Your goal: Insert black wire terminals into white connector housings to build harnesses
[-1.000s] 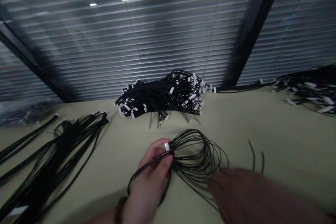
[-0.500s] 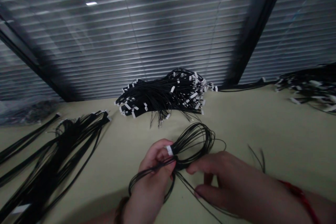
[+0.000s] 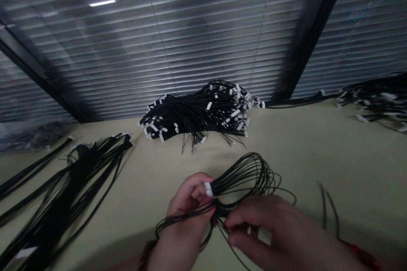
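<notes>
A looped bundle of thin black cables (image 3: 259, 169) with a white connector (image 3: 208, 189) is held above the table. My left hand (image 3: 187, 220) is closed around the middle of the bundle, the connector beside its index finger. Some strands arc over the back of this hand. My right hand (image 3: 263, 228) is at the bundle's right side, thumb and index finger pinched together on thin strands just below the loop. Loose strand ends hang down between the hands and show beyond the right wrist.
A pile of black cables with white connectors (image 3: 197, 112) lies at the back by the blinds (image 3: 178, 42). Long black cables (image 3: 73, 182) spread over the left of the pale table (image 3: 149, 169). A plastic bag (image 3: 34, 133) sits far left, more cables (image 3: 378, 97) far right.
My right hand's thumb and index finger have come closer together at the strands. The loop has spread wider to the right, and the loose ends beyond the right wrist have shifted right.
</notes>
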A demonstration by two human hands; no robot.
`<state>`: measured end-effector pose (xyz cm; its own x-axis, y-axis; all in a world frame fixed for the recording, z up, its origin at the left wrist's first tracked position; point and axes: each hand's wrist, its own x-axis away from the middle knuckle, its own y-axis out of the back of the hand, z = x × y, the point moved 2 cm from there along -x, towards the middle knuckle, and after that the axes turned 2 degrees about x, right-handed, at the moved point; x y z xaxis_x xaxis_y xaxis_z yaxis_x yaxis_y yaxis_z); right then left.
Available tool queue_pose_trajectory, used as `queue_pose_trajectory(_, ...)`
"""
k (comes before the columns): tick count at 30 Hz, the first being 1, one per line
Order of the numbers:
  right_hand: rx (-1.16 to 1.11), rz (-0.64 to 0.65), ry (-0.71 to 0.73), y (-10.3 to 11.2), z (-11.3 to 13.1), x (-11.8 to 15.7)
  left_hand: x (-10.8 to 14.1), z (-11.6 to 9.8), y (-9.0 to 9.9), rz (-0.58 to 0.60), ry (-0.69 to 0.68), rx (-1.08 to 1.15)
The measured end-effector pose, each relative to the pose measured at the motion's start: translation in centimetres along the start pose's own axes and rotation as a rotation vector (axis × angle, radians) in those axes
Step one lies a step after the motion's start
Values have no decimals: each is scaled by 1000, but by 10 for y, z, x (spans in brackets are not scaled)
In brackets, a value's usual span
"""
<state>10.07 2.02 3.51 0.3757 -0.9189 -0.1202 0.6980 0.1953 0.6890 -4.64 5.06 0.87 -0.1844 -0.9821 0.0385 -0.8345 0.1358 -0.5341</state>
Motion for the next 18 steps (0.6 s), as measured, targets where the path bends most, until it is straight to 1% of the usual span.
queue_pose_trajectory(3,13,-1,-22,-3,0,1,0,2,1,20,27,41)
queue_pose_trajectory(7,45,66,-101,-3,0,1,1,4,2,74,34,36)
queue_pose_trajectory(9,64,69,-128,-3,0,2,2,4,4,91,31,18)
queue_pose_trajectory(11,96,37,-111,-1,0,2,2,4,6,96,19,-5)
queue_pose_trajectory(13,119,-8,-64,3,1,3,1,5,7,70,0,-46)
queue_pose_trajectory(14,105,-36,-45,7,1,3,0,5,8,48,-10,-75)
queue_pose_trajectory(15,59,-32,-33,12,2,4,0,6,9,25,-19,-104)
queue_pose_trajectory(16,-23,18,-37,17,1,6,-1,6,9,4,-26,-126)
queue_pose_trajectory(18,-218,204,-40,32,-3,9,-2,8,9,-20,-26,-144)
